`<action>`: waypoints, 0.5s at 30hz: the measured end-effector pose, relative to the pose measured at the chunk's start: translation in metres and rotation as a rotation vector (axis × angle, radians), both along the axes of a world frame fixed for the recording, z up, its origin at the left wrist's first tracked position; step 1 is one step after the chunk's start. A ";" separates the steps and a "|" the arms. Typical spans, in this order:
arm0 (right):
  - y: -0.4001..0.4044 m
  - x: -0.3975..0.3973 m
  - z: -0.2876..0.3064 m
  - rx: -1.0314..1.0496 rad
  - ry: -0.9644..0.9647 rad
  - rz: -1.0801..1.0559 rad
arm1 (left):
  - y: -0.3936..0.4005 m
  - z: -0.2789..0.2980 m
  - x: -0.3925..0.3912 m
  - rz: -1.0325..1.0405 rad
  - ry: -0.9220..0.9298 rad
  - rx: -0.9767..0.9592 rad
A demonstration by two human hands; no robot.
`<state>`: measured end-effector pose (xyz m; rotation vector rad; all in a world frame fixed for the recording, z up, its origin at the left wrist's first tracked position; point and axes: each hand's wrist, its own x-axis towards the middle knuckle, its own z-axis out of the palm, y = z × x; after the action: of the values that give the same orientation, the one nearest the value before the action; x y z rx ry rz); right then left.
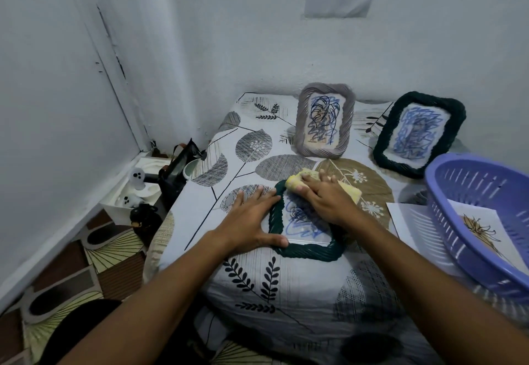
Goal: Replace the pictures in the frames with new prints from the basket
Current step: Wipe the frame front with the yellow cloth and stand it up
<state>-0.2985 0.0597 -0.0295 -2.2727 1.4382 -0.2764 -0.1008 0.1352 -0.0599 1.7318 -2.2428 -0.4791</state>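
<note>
A dark green woven frame (307,251) lies flat on the patterned bed, holding a picture with blue scribbles. My left hand (252,218) lies flat with spread fingers against the frame's left edge. My right hand (323,197) presses a yellow cloth (297,183) onto the frame's top part. A grey frame (325,120) and a second dark green frame (419,135) lean upright against the back wall, both with blue scribbled pictures. At the right a purple basket (469,193) holds a print (483,233) with a brown plant drawing.
A white sheet (412,218) lies under the basket on the bed (286,293). Left of the bed, on the floor, stand a black bag (177,173), a white box (128,195) with small ghost figures, and a cup. Walls close the back and left.
</note>
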 end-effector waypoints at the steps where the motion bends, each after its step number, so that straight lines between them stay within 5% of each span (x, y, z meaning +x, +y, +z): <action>1: 0.002 0.002 0.003 -0.025 0.034 0.042 | 0.000 0.001 -0.001 0.005 -0.001 0.006; 7: -0.010 0.005 -0.012 -0.120 0.219 0.220 | -0.003 -0.001 0.001 -0.004 -0.035 0.017; 15: -0.001 0.003 -0.013 -0.133 0.225 0.315 | -0.001 0.001 -0.001 0.011 -0.040 0.033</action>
<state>-0.2956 0.0585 -0.0423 -2.6661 1.1646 -0.0183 -0.1015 0.1338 -0.0592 1.7839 -2.2642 -0.4853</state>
